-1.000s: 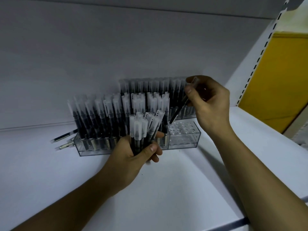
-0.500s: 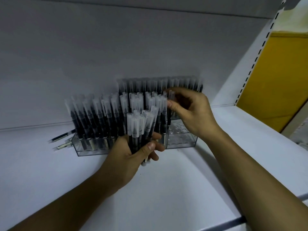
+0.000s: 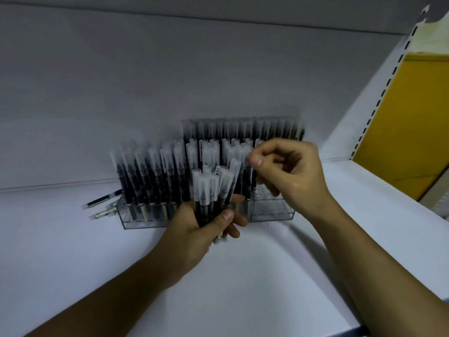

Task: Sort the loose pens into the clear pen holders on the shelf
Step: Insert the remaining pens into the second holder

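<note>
My left hand point(image 3: 194, 227) grips a bundle of black pens with frosted caps point(image 3: 210, 188), held upright in front of the clear pen holders. The left holder point(image 3: 143, 221) is packed with upright pens. The right holder point(image 3: 272, 212) shows open holes on its right side. Behind them stands another row of pens point(image 3: 243, 128). My right hand point(image 3: 291, 176) is curled over the right holder. Its thumb and forefinger pinch the cap of one pen point(image 3: 247, 181) that stands in a hole at that holder's left end.
Two loose pens point(image 3: 103, 203) lie on the white shelf point(image 3: 73, 251) left of the holders. A slotted shelf upright point(image 3: 379, 98) and a yellow panel point(image 3: 408, 132) are at the right. The shelf's front edge point(image 3: 359, 333) runs along the bottom right.
My right hand brought a single pen down from above the back row and lowered it into the right holder. My left hand kept its bundle almost still.
</note>
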A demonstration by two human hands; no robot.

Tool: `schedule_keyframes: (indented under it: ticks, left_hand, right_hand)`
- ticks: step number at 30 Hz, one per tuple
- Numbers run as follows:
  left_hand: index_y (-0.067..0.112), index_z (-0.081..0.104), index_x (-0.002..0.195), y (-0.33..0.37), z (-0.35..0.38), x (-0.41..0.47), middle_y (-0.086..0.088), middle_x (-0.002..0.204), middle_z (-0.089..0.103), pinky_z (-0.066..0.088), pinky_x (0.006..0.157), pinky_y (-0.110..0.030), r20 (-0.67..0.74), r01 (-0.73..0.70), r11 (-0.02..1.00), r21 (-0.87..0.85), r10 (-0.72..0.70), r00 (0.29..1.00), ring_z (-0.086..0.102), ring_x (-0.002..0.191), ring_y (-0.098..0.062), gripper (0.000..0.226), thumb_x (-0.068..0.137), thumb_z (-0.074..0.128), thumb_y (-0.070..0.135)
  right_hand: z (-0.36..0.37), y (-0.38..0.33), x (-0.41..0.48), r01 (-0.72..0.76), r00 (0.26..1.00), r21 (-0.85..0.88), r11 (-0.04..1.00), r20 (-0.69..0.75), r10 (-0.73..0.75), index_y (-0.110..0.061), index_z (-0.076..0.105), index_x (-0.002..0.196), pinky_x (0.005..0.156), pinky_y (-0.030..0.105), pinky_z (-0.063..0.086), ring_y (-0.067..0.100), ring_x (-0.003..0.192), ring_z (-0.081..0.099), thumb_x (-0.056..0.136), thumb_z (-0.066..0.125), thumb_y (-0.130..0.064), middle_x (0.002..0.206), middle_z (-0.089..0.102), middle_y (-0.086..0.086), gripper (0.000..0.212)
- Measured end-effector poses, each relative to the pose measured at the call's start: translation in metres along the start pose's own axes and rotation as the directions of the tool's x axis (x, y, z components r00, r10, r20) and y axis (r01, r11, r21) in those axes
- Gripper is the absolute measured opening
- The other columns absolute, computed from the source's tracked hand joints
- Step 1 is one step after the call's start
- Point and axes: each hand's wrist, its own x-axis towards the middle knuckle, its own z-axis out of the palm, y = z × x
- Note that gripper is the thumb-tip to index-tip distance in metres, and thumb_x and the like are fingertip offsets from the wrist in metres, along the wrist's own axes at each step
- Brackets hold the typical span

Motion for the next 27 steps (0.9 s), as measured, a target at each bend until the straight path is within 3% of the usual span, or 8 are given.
schedule_keyframes:
  ticks: [3,7,11,15,17,19,23,27]
  left_hand:
    - [0.008,0.063,0.113,0.001,0.0,0.0,-0.007,0.092,0.076,0.052,0.062,-0.027,-0.005,0.02,1.0,-0.015,-0.02,1.0,0.07,0.077,-0.018,0.023,0.096,0.058,0.022]
    - [0.007,0.063,0.113,0.003,0.001,0.0,-0.005,0.092,0.077,0.05,0.057,-0.02,-0.004,0.026,1.0,-0.008,-0.026,1.0,0.071,0.075,-0.014,0.023,0.096,0.056,0.021]
    - [-0.001,0.063,0.111,0.001,0.001,-0.002,0.002,0.083,0.077,0.044,0.051,-0.011,0.018,0.023,0.999,0.022,-0.024,1.0,0.067,0.066,-0.003,0.02,0.098,0.053,0.011]
    - [0.0,0.059,0.118,0.004,0.003,-0.001,-0.009,0.094,0.077,0.056,0.067,-0.02,0.005,0.049,0.997,-0.054,-0.049,0.999,0.074,0.084,-0.02,0.025,0.097,0.051,0.012]
    - [0.003,0.058,0.12,0.003,0.002,-0.001,-0.015,0.098,0.076,0.06,0.083,-0.038,0.0,0.047,0.994,-0.101,-0.047,0.999,0.073,0.092,-0.03,0.031,0.093,0.053,0.018]
    - [0.006,0.06,0.117,0.003,0.002,-0.002,-0.016,0.096,0.076,0.059,0.087,-0.046,-0.011,0.046,0.992,-0.117,-0.047,0.999,0.073,0.091,-0.032,0.033,0.089,0.054,0.022]
    - [0.007,0.064,0.103,0.002,0.003,-0.002,-0.01,0.076,0.072,0.058,0.07,-0.047,-0.063,0.026,0.998,-0.051,-0.029,0.998,0.071,0.069,-0.026,0.015,0.096,0.053,0.015]
    - [0.004,0.063,0.095,-0.002,0.003,0.0,0.001,0.056,0.05,0.045,0.051,-0.031,-0.105,0.011,1.0,-0.001,-0.012,0.994,0.05,0.051,-0.015,0.015,0.098,0.053,0.015]
  right_hand:
    - [0.007,0.0,-0.004,-0.064,0.993,0.073,0.995,0.102,0.056,-0.006,0.073,0.099,0.041,0.028,0.047,0.034,0.043,0.052,0.086,0.075,-0.013,0.069,0.069,0.015,0.015]
    - [0.006,-0.001,-0.003,-0.105,0.986,0.066,0.992,0.133,0.096,-0.004,0.073,0.097,0.046,0.032,0.056,0.045,0.052,0.061,0.08,0.081,-0.017,0.079,0.076,0.005,0.024]
    - [0.007,-0.004,-0.003,-0.127,0.984,0.046,0.991,0.133,0.12,-0.006,0.074,0.095,0.048,0.049,0.056,0.057,0.058,0.061,0.073,0.083,-0.016,0.082,0.077,0.01,0.026]
    - [0.006,-0.007,-0.001,-0.124,0.987,0.082,0.989,0.114,0.114,-0.008,0.074,0.092,0.044,0.025,0.051,0.018,0.044,0.06,0.078,0.084,-0.011,0.077,0.076,0.005,0.017]
    - [0.003,-0.007,0.001,-0.12,0.992,0.139,0.983,0.05,0.114,-0.01,0.074,0.09,0.045,0.023,0.047,0.014,0.044,0.055,0.079,0.081,-0.006,0.074,0.074,0.006,0.013]
    - [-0.002,-0.006,0.003,-0.119,0.991,0.208,0.971,-0.042,0.131,-0.01,0.073,0.089,0.045,0.021,0.045,0.012,0.047,0.054,0.079,0.076,-0.005,0.07,0.07,0.006,0.012]
    - [-0.013,-0.005,0.01,-0.124,0.967,0.306,0.944,-0.174,0.184,-0.009,0.068,0.086,0.048,0.019,0.035,0.011,0.05,0.048,0.074,0.075,-0.008,0.064,0.063,-0.002,0.013]
    - [-0.021,-0.004,0.013,-0.124,0.937,0.301,0.945,-0.279,0.212,-0.019,0.071,0.079,0.056,0.027,0.046,0.018,0.065,0.064,0.078,0.066,-0.004,0.074,0.07,-0.003,0.016]
